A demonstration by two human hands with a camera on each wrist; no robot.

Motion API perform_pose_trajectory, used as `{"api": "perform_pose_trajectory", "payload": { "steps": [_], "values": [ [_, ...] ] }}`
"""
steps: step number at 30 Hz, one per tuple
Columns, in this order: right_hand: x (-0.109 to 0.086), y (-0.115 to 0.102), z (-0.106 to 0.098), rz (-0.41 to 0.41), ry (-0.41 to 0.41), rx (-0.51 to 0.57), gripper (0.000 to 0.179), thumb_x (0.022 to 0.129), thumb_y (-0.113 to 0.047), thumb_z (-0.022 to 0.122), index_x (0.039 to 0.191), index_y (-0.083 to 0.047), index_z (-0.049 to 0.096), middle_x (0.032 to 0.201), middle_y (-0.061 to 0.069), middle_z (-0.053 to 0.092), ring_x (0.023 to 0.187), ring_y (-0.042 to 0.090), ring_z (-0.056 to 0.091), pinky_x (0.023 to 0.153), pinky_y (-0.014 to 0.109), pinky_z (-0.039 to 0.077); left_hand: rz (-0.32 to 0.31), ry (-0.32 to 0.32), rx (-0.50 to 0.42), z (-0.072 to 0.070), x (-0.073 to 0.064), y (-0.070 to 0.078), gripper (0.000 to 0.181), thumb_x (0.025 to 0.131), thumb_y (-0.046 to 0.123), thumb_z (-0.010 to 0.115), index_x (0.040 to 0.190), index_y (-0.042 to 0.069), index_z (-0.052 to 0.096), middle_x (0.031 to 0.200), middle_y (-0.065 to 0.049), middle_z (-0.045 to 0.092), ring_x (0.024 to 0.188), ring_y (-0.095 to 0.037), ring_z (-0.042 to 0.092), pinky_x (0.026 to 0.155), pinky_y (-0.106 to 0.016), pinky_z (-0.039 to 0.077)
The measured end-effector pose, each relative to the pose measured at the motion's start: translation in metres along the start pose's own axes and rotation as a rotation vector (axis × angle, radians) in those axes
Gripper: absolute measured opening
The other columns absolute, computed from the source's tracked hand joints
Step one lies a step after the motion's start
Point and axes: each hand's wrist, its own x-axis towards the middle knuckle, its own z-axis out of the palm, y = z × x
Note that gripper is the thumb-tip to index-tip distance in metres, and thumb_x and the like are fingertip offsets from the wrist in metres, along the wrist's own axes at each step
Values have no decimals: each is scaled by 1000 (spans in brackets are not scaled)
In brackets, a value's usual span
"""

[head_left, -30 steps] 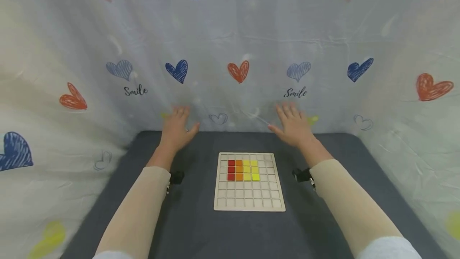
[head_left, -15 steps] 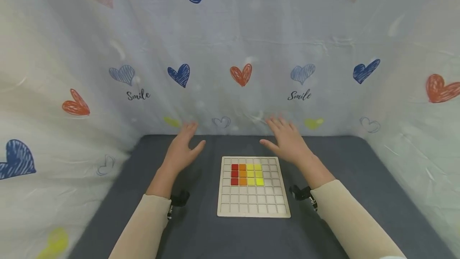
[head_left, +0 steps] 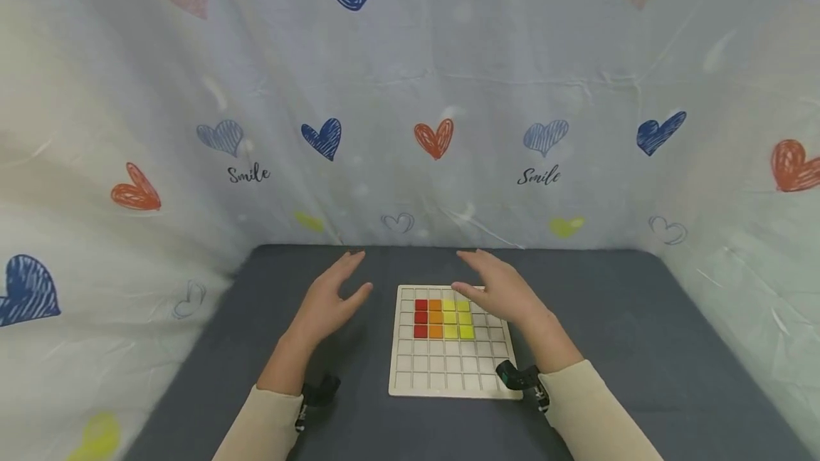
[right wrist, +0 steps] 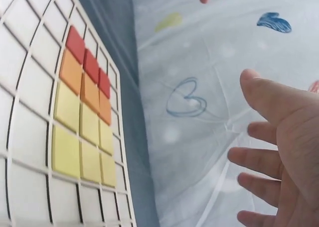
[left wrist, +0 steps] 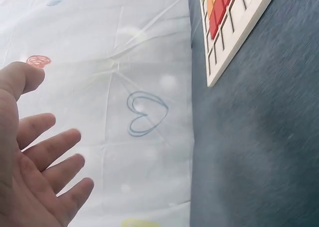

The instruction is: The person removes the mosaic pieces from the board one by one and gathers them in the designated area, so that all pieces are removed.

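A pale gridded board lies on the dark table, with red tiles, orange tiles and yellow tiles filling a block of its upper cells. My left hand hovers left of the board, fingers spread and holding nothing. Over the board's upper right corner hangs my right hand, thumb apart from the fingers, also with nothing in it; it hides that corner. In the right wrist view the tiles sit in their cells beside the relaxed right hand. The left wrist view shows the left palm with loosely bent fingers.
A white curtain printed with hearts and the word Smile hangs behind and at both sides of the dark tabletop. Each wrist carries a small black camera, one at the left wrist and one at the right.
Both hands have drawn back from the curtain toward the person, the right one also moving left over the board's corner. The view has shifted slightly; the tiles stay in place.
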Motion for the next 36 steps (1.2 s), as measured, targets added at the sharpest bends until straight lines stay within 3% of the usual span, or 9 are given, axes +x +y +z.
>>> {"api": "perform_pose_trajectory", "payload": {
  "steps": [7, 12, 19, 22, 25, 30, 36],
  "values": [
    [0, -9, 19, 44, -36, 93, 55, 101, -42, 66, 144, -8, 61, 144, 10, 59, 134, 33, 52, 107, 53, 41, -39, -47, -59, 12, -17, -2, 61, 99, 30, 71, 154, 15, 50, 154, -13, 48, 144, -36, 42, 105, -59, 41],
    [1, -14, 30, 72, -38, 131, 49, 101, -39, 67, 140, -9, 65, 141, 9, 61, 133, 33, 53, 107, 53, 41, -37, -70, -81, 19, -21, -5, 58, 99, 28, 72, 152, 17, 53, 140, -5, 62, 135, -32, 52, 102, -56, 45],
    [5, -17, 45, 71, -55, 166, 43, 100, -31, 71, 137, -10, 67, 137, 7, 63, 131, 31, 55, 106, 51, 43, -62, -123, -139, 33, -24, -11, 54, 99, 24, 72, 149, 14, 56, 132, -4, 67, 127, -28, 59, 103, -49, 46],
    [7, -18, 50, 57, -54, 146, 41, 99, -29, 71, 135, -10, 69, 134, 7, 65, 128, 32, 57, 104, 51, 45, -62, -150, -147, 40, -23, -14, 53, 99, 24, 71, 149, 13, 57, 129, -4, 68, 119, -26, 64, 99, -47, 49],
    [10, -21, 56, 38, -66, 116, 40, 99, -29, 72, 132, -8, 70, 132, 9, 64, 127, 34, 56, 103, 51, 45, -67, -180, -149, 45, -23, -16, 52, 99, 23, 71, 147, 10, 58, 120, -1, 69, 102, -21, 67, 85, -42, 54],
    [14, -23, 70, 28, -106, 22, 43, 95, -32, 75, 131, -8, 71, 139, 15, 58, 134, 38, 47, 107, 55, 40, -92, -257, -172, 52, -22, -19, 53, 100, 24, 71, 148, 6, 56, 100, 7, 67, 74, -12, 58, 63, -31, 48],
    [20, -21, 86, 39, -108, -60, 47, 96, -37, 73, 133, -10, 70, 149, 17, 49, 147, 45, 29, 114, 61, 28, -105, -337, -205, 61, -20, -26, 54, 98, 26, 73, 145, 5, 58, 86, 8, 61, 66, -10, 53, 59, -28, 45]
  ]
}}
